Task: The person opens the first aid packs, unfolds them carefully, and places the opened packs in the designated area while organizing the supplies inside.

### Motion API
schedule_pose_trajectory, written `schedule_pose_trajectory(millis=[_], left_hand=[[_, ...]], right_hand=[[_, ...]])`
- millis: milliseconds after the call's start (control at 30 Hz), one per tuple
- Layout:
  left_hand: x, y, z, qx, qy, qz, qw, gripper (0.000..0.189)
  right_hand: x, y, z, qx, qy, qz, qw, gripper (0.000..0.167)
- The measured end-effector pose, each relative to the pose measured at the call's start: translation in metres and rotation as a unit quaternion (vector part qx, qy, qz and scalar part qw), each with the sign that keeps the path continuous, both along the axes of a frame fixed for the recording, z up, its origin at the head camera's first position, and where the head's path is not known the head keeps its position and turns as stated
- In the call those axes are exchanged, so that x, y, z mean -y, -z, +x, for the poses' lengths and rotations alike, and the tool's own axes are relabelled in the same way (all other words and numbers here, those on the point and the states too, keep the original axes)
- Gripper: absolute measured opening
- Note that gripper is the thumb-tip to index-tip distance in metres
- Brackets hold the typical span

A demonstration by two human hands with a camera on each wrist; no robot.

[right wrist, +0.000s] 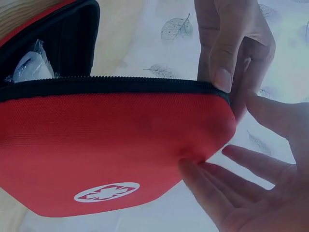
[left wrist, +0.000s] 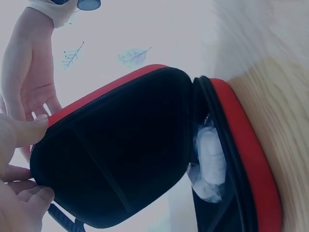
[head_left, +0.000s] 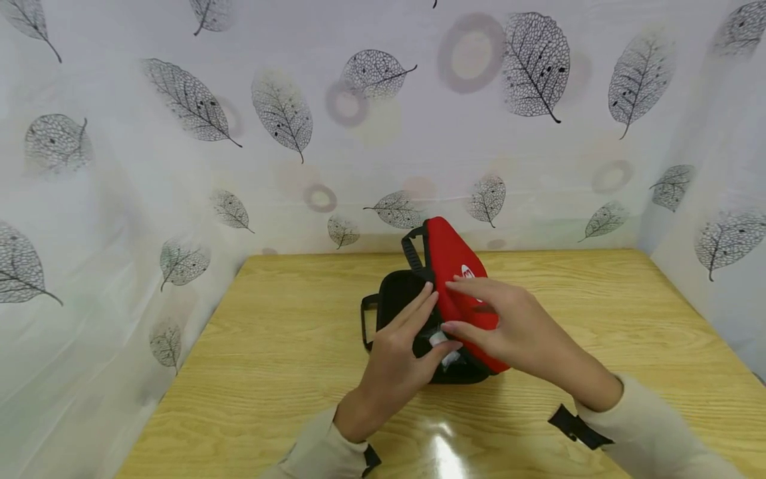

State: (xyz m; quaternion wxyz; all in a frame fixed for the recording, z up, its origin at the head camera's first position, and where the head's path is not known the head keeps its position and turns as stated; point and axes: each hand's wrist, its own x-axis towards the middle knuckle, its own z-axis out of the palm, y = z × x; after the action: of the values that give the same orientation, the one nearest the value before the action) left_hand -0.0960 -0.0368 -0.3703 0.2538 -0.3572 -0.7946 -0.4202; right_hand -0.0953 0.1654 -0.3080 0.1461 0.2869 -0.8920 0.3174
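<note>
- Though it bears all the rest, your wood-grain table (head_left: 269,359) has a glossy top; a hard sideways shove would probably make its load skid.
- Red zippered hard-shell case (head_left: 399,296), black-lined: sits mid-table in front of you, spread apart; pulling too hard on its upper half could tip it.
- Lid (right wrist: 111,140), raised and tilted: likely to drop or flop outward if both hands let go together.
- Your left hand (head_left: 391,359): thumb and fingers pinching the lid's free corner; should the lid fall, those fingertips could be caught.
- Your right hand (head_left: 514,326): fingers spread, one fingertip touching the lid's outer shell; too much pressure might dent it or push it from your pinch.
- Black carry handles (head_left: 363,322), two: either might fold inward and lodge between the halves.
- White bundle (left wrist: 211,157) in clear plastic, inside the case: loose wrapping could snag the zipper (right wrist: 140,86); contents unreadable.
</note>
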Motion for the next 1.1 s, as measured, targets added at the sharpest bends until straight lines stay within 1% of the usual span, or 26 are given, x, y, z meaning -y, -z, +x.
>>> schedule_pose_trajectory(millis=[167,267,433,600,833,1000,1100], left_hand=[[-0.005,-0.003,0.000,-0.005,0.011,0.001,0.9999,0.070],[-0.009,-0.004,0.000,-0.004,0.021,0.000,0.9998,0.071],[-0.015,-0.006,-0.001,-0.008,0.034,-0.005,0.9994,0.072],[-0.019,-0.009,-0.001,-0.009,0.045,-0.007,0.9989,0.070],[-0.017,-0.010,-0.001,-0.001,0.058,-0.008,0.9983,0.071],[-0.012,-0.010,-0.002,-0.007,0.055,-0.011,0.9984,0.069],[-0.006,-0.008,-0.004,-0.006,0.044,-0.015,0.9989,0.069]], right_hand=[[0.001,-0.001,0.003,-0.006,0.031,0.019,0.9993,0.061],[0.000,-0.001,0.005,-0.017,0.050,0.029,0.9982,0.063],[-0.002,-0.001,0.007,-0.037,0.069,0.032,0.9964,0.060],[-0.005,-0.002,0.010,-0.046,0.074,0.023,0.9959,0.056],[-0.010,-0.003,0.012,-0.035,0.066,-0.010,0.9971,0.056],[-0.015,-0.004,0.012,-0.035,0.066,-0.036,0.9966,0.053],[-0.019,-0.005,0.012,-0.037,0.070,-0.045,0.9958,0.052]])
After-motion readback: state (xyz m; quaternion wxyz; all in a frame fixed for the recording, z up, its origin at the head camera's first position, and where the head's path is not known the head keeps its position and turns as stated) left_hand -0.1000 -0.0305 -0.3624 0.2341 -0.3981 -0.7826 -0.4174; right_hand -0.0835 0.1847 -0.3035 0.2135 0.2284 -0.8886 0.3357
